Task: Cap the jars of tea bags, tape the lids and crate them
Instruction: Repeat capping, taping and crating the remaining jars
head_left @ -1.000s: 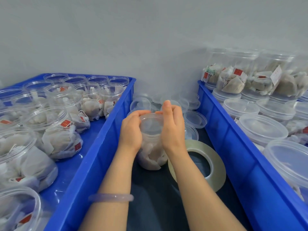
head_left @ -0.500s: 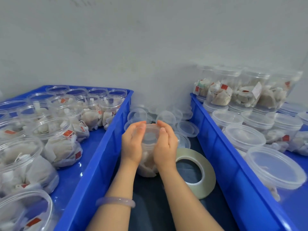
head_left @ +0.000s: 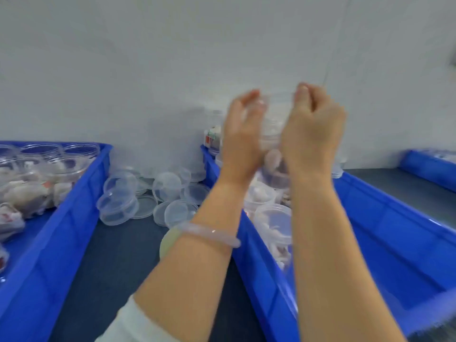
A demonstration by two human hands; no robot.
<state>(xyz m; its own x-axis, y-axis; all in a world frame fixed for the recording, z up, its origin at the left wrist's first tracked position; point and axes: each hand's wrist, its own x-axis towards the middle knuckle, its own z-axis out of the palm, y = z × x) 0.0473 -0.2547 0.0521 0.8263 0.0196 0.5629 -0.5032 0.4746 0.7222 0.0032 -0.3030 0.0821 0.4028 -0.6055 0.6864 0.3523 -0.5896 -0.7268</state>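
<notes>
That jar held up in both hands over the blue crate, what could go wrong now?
1. The jar, gripped by its sides between left hand and right hand, could slip and fall on the capped jars in the crate.
2. Blur hides whether its lid is taped; it might get crated unsealed.

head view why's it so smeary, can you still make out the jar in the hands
Head view: motion blur throughout; the clear jar held between left hand and right hand is faint against the pale wall; loose lids are readable, crate rims smear.
</notes>
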